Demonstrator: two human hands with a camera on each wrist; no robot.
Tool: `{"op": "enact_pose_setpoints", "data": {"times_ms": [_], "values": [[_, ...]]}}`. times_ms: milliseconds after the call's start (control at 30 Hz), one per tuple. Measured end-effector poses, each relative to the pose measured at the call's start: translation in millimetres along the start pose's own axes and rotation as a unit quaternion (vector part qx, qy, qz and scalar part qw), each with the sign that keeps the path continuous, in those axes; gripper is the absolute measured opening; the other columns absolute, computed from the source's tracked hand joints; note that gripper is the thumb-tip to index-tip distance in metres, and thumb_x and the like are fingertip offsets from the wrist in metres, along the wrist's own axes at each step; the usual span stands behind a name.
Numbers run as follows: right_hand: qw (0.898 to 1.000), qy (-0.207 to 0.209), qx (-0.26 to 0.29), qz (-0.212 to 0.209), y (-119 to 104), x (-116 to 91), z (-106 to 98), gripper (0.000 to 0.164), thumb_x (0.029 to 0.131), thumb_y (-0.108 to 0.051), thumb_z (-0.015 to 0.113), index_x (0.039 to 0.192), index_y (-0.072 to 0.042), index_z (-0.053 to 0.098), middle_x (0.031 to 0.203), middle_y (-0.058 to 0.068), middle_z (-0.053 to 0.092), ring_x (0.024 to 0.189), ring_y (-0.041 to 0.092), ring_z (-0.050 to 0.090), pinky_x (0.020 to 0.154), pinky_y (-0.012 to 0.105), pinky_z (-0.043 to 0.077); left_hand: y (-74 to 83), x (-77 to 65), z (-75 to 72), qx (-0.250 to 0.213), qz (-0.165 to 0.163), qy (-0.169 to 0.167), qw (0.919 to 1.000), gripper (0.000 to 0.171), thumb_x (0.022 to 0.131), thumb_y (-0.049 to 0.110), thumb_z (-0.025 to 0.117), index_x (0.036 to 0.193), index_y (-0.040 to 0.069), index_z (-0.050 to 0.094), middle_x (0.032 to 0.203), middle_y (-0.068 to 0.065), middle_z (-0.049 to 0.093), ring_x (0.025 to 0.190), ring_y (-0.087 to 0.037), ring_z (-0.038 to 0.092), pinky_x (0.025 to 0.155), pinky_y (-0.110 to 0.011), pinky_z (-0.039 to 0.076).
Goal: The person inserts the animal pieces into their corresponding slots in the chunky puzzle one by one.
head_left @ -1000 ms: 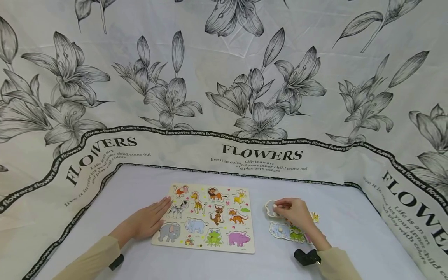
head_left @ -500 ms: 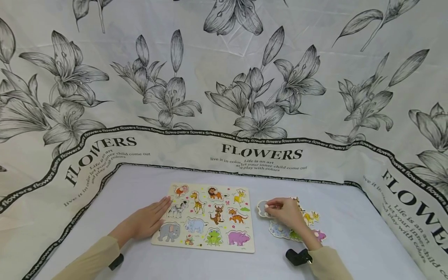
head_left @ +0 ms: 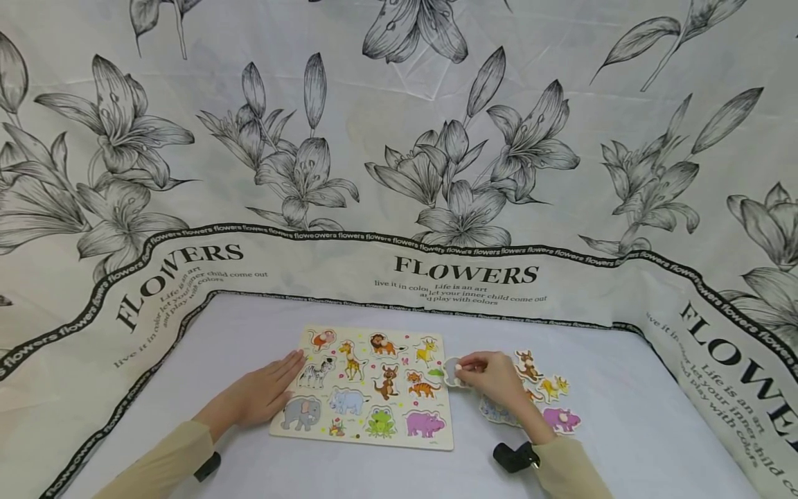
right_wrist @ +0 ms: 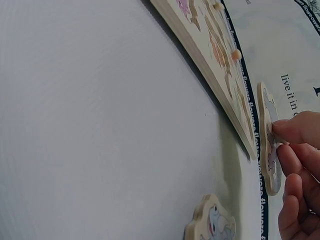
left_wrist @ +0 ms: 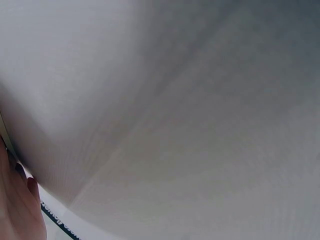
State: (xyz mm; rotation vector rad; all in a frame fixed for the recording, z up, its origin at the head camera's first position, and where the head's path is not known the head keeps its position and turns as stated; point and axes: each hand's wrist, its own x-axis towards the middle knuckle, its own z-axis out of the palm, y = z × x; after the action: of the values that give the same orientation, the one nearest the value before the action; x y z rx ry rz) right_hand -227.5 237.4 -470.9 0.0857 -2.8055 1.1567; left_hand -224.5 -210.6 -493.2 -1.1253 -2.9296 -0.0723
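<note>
A wooden animal puzzle board (head_left: pixel 408 443) lies flat on the white cloth in the head view. My left hand (head_left: pixel 264 389) rests at its left edge, fingers straight and together. Between thumb and fingertips, my right hand (head_left: pixel 495 381) pinches a grey puzzle piece (head_left: pixel 450 371) at the board's right edge. The right wrist view shows this piece (right_wrist: pixel 266 135) edge-on and raised, with the fingers on its picture side. Its full picture is hidden. Only part of the left hand (left_wrist: pixel 20 210) shows in the left wrist view.
Right of the board lie loose pieces: a kangaroo (head_left: pixel 528 365), a yellow horned animal (head_left: pixel 553 387), a purple hippo (head_left: pixel 564 419) and a blue piece (head_left: pixel 495 410) partly behind the right hand. A flower-printed cloth (head_left: pixel 461 277) rises behind the table.
My right hand has carried the grey piece leftward from above the loose pieces to the board's right edge, uncovering the kangaroo and the hippo. The left hand has stayed still.
</note>
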Motion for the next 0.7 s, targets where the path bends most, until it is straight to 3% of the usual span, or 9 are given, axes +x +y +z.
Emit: {"op": "enact_pose_setpoints", "data": {"times_ms": [700], "values": [[0.999, -0.012, 0.025, -0.016, -24, -2, 27, 0.012, 0.074, -0.014, 0.08, 0.085, -0.012, 0.076, 0.07, -0.005, 0.069, 0.06, 0.007, 0.053, 0.054, 0.017, 0.043, 2.5, -0.1, -4.3, -0.004, -0.004, -0.009, 0.9999, 0.057, 0.101, 0.027, 0.038, 0.148, -0.004, 0.03, 0.157, -0.019, 0.026, 0.144, -0.035, 0.028, 0.117, -0.044, 0.031]]}}
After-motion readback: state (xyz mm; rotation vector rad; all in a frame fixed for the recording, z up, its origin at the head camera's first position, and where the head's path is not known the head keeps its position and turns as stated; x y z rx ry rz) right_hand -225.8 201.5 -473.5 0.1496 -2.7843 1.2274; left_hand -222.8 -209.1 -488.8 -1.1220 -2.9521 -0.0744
